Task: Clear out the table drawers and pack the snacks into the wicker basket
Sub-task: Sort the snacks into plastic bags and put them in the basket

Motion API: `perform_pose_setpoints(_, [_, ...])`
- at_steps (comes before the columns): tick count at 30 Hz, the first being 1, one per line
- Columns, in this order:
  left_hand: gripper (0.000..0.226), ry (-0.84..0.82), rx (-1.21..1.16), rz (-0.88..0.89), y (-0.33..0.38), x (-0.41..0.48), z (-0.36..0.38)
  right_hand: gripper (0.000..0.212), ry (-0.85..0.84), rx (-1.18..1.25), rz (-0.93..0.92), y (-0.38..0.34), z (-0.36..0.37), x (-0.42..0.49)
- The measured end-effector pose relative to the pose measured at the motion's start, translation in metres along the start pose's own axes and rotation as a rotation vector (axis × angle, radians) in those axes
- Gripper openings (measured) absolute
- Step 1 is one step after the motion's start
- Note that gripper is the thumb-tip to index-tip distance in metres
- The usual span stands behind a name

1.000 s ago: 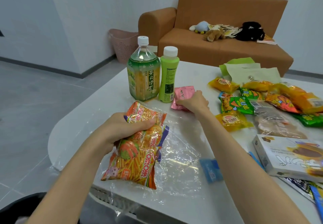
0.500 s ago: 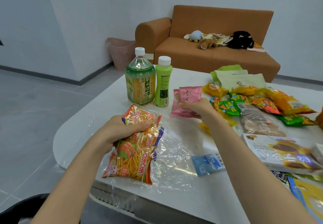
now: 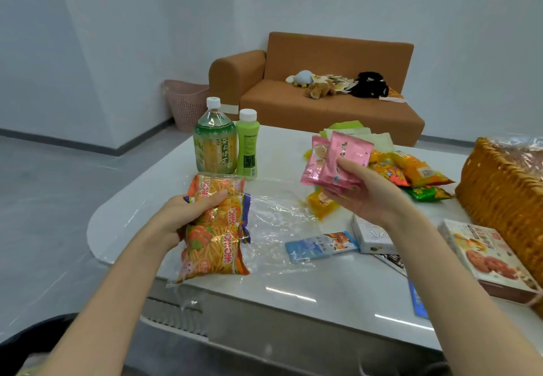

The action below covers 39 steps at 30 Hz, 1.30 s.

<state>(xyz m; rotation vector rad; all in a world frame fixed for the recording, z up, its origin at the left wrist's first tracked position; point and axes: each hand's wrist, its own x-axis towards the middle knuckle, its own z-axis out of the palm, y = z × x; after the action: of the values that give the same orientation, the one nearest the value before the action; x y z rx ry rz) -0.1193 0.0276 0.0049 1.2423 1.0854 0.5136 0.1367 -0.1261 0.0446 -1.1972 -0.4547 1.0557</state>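
My left hand [image 3: 188,214] grips a clear bag of orange snack packets [image 3: 217,228] lying on the white table [image 3: 264,290] near its front edge. My right hand [image 3: 364,190] holds two pink snack packets [image 3: 338,161] lifted above the table. The wicker basket [image 3: 499,193] stands at the right edge, lined with clear plastic. Between my right hand and the basket lie several yellow, orange and green snack packets [image 3: 417,173]. A blue packet [image 3: 320,246], a white box [image 3: 370,237] and a cookie box [image 3: 487,258] lie closer to me.
A tea bottle [image 3: 216,146] and a green bottle [image 3: 247,143] stand at the table's far left. Green paper bags [image 3: 352,131] lie at the back. Behind are an orange sofa [image 3: 323,93] with plush toys and a pink laundry basket [image 3: 188,105].
My right hand picked the pink packets up off the table and raised them toward the right. The view swung right, bringing the wicker basket into sight. My left hand kept its grip.
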Motion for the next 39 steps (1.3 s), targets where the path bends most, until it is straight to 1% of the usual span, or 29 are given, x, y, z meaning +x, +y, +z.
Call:
perform_pose_setpoints(4, [0.041, 0.073, -0.068, 0.032, -0.006, -0.008, 0.002, 0.019, 0.075, -0.355, -0.067, 0.008, -0.025, -0.028])
perform_pose_setpoints(6, [0.039, 0.087, -0.101, 0.039, -0.007, -0.014, 0.005, 0.015, 0.111, -0.462, -0.103, 0.014, -0.036, -0.037])
perform_pose_setpoints(9, [0.039, 0.042, -0.118, 0.046, -0.008, -0.023, 0.014, 0.014, 0.113, -0.483, -0.095, 0.022, -0.045, -0.044])
perform_pose_setpoints(12, [0.044, -0.044, -0.109, 0.059, -0.013, -0.031, 0.029, 0.010, 0.038, -0.390, -0.039, 0.029, -0.043, -0.046])
perform_pose_setpoints(14, [0.051, -0.068, -0.107, 0.068, -0.017, -0.033, 0.040, 0.007, 0.017, -0.403, -0.036, 0.034, -0.043, -0.047])
perform_pose_setpoints(18, [0.062, -0.077, -0.118, 0.086, -0.024, -0.031, 0.061, 0.009, 0.003, -0.555, -0.116, 0.035, -0.048, -0.048])
perform_pose_setpoints(20, [0.061, -0.066, -0.147, 0.099, -0.024, -0.030, 0.070, 0.006, -0.012, -0.608, -0.137, 0.032, -0.050, -0.051])
perform_pose_setpoints(22, [0.057, -0.059, -0.167, 0.124, -0.024, -0.029, 0.077, 0.008, -0.009, -0.674, -0.210, 0.029, -0.050, -0.055])
perform_pose_setpoints(25, [0.057, -0.040, -0.202, 0.160, -0.024, -0.027, 0.083, 0.012, 0.013, -0.662, -0.345, 0.027, -0.055, -0.057])
perform_pose_setpoints(27, [0.056, -0.021, -0.231, 0.158, -0.024, -0.025, 0.083, 0.009, 0.001, -0.649, -0.366, 0.026, -0.058, -0.058])
perform_pose_setpoints(30, [0.051, 0.018, -0.233, 0.154, -0.025, -0.026, 0.082, 0.012, -0.066, -0.732, -0.348, 0.027, -0.060, -0.058])
perform_pose_setpoints(32, [0.053, 0.032, -0.222, 0.160, -0.024, -0.027, 0.083, 0.013, -0.131, -0.737, -0.329, 0.031, -0.059, -0.058])
perform_pose_setpoints(34, [0.058, 0.004, -0.227, 0.173, -0.021, -0.029, 0.084, 0.017, -0.197, -0.710, -0.264, 0.037, -0.057, -0.055])
perform_pose_setpoints(37, [0.057, -0.054, -0.219, 0.186, -0.018, -0.033, 0.087, 0.018, -0.253, -0.479, -0.055, 0.046, -0.055, -0.046])
perform_pose_setpoints(39, [0.053, -0.074, -0.212, 0.198, -0.019, -0.034, 0.088, 0.016, -0.231, -0.329, 0.076, 0.050, -0.053, -0.041])
